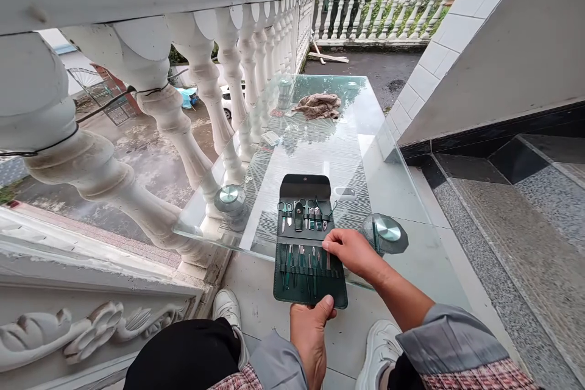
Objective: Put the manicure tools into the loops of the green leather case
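A dark green manicure set case [299,297] lies unfolded, its far part over the glass table and its near edge reaching past it. My left hand [311,332] grips that near edge, thumb on top and fingers underneath. Scissors [283,219], nail clippers [312,217] and other small tools sit in loops on the upper panel. Several slim tools, tweezers [287,268] among them, fill the lower panel's loops. At the right side of the case my right hand [354,250] is closed in a pinch on the top of a flat nail file [328,260], still within the lower row.
The glass table [379,183] stands on round supports and carries a crumpled brown cloth [317,106] and a small card [271,138]. A white balustrade [196,85] runs along the left. Stone steps [512,244] rise at right. My white shoes [227,309] are below.
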